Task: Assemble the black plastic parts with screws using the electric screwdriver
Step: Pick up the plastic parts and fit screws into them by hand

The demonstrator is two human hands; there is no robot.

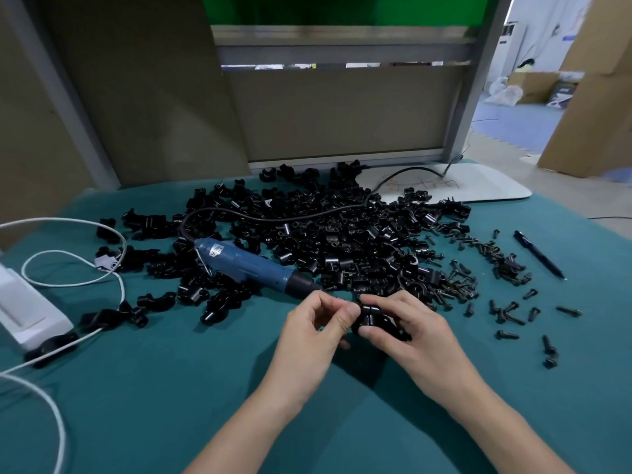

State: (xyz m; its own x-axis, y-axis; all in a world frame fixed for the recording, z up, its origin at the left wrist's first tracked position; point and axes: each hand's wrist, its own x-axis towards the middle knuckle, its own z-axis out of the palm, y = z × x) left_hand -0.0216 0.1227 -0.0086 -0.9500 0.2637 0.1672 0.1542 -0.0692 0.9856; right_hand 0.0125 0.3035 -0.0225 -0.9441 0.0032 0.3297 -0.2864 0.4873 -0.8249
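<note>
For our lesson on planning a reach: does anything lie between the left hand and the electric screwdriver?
Nothing visible does. The electric screwdriver lies on the parts pile, its dark nose pointing at the left hand, ending beside its fingers. That hand and the right hand both hold a black plastic part.

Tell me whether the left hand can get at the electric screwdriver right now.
Probably yes: the electric screwdriver lies just beyond the left hand, nothing between them. It would first have to release the black part shared with the right hand.
</note>
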